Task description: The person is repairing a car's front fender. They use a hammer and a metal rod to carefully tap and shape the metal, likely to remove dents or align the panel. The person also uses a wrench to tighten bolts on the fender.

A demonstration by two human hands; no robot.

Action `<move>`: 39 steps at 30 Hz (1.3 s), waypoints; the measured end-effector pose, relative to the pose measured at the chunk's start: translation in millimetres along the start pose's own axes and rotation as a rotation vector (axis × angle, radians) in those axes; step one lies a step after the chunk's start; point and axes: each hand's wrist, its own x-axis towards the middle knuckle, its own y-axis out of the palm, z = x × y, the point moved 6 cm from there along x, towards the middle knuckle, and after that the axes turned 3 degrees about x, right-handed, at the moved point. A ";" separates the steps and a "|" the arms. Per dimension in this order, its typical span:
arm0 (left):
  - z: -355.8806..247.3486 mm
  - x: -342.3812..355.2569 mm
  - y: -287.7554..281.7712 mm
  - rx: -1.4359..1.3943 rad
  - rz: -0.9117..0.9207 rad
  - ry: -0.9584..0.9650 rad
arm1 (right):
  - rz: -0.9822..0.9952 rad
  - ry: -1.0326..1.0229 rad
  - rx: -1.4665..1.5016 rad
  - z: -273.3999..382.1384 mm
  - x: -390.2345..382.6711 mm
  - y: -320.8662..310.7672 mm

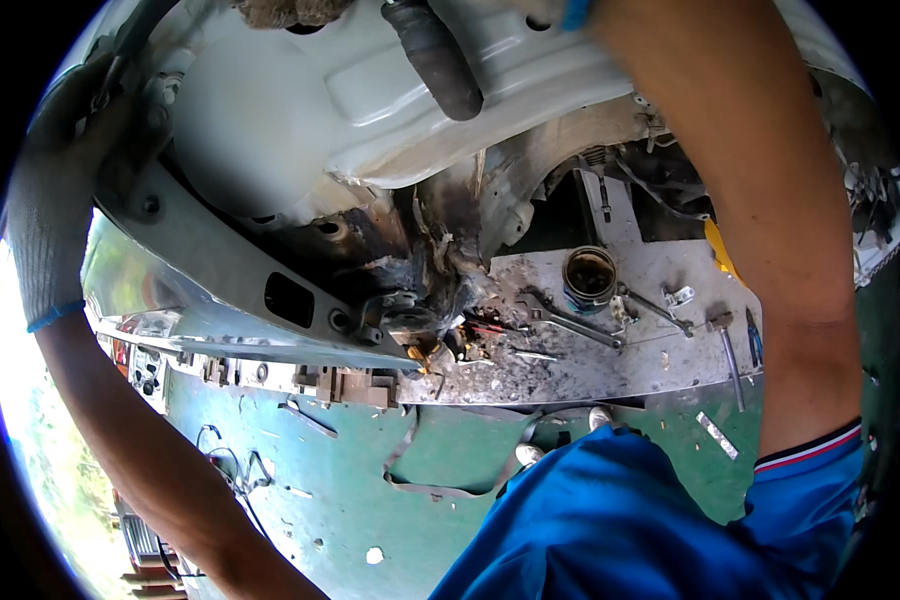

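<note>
Gloved in grey knit with a blue cuff, my left hand is closed around a dark rod-like piece with a metal fitting, beside a bolted bracket on the pale car body panel. My right arm reaches to the top edge, where a blue cuff shows; that hand's fingers are out of sight. A dark cylindrical part lies against the panel. Below are rusty, blackened metalwork and a curved grey bracket.
A stained metal platform holds an open can, an adjustable wrench, a hammer and several small parts. A strap and cables lie on the green floor, near my shoes.
</note>
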 end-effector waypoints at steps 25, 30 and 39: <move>-40.2 -11.8 -15.4 -0.151 -0.030 -0.022 | -0.201 0.096 0.500 -13.5 -18.4 -6.6; -53.8 -16.5 -22.2 -0.163 -0.112 0.073 | -0.611 -0.106 0.586 -20.1 -20.4 5.0; -48.8 -54.9 -19.2 -0.053 -0.352 -0.203 | -0.389 0.262 0.276 -12.8 -20.6 36.5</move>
